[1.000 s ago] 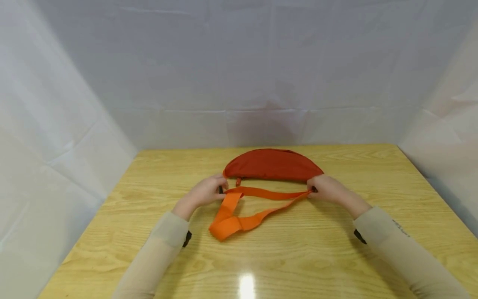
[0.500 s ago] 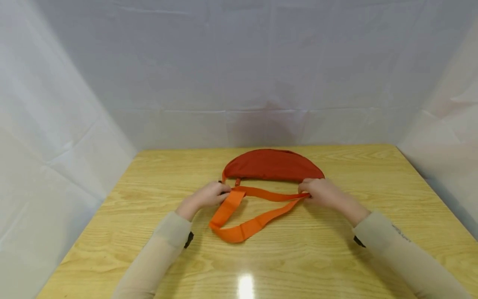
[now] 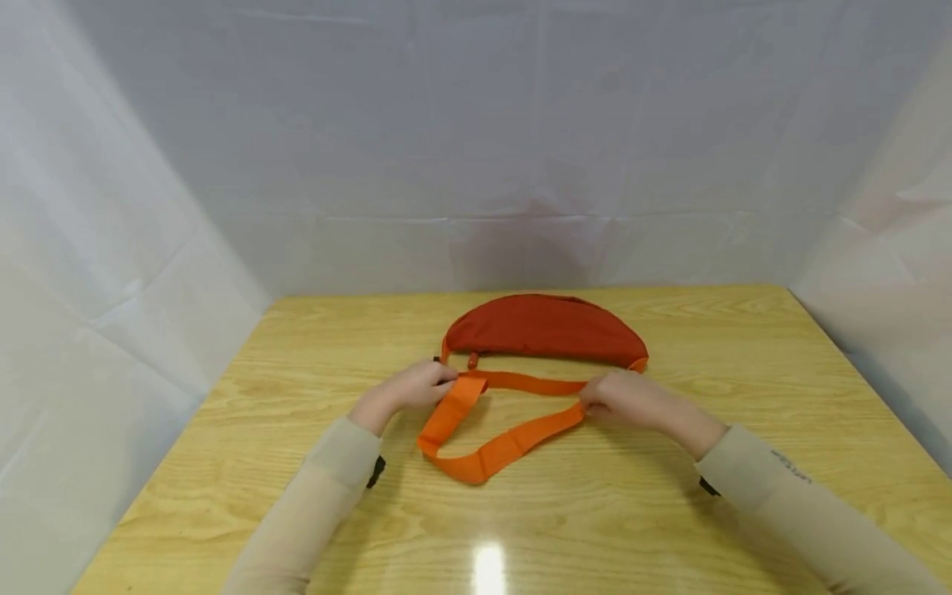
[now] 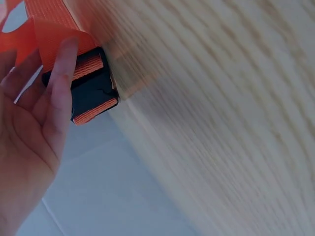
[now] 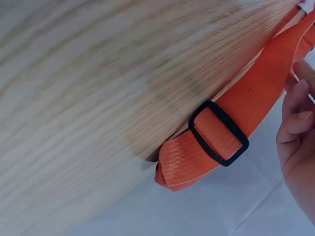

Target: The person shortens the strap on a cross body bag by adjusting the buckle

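Observation:
A red half-moon waist bag (image 3: 546, 329) lies on the table, its flat edge toward me. Its orange strap (image 3: 513, 446) forms a loop in front of it. My left hand (image 3: 418, 387) grips the strap at the loop's left end. In the left wrist view, a black buckle (image 4: 92, 88) threaded with strap sits against the fingers. My right hand (image 3: 628, 398) pinches the strap at the loop's right side. Beyond that hand, in the right wrist view, a black slide adjuster (image 5: 219, 132) sits on the strap. The right fingertips are partly hidden behind the webbing.
The wooden table (image 3: 297, 512) bears the bag near its back edge. A white sheet (image 3: 521, 149) hangs close behind it, and more sheeting stands at both sides. A small red tab (image 3: 473, 360) sticks out below the bag's left part.
My right hand has slid left along the strap, uncovering the bag's right corner. The left hand has shifted slightly right, and the front of the loop has spread flatter.

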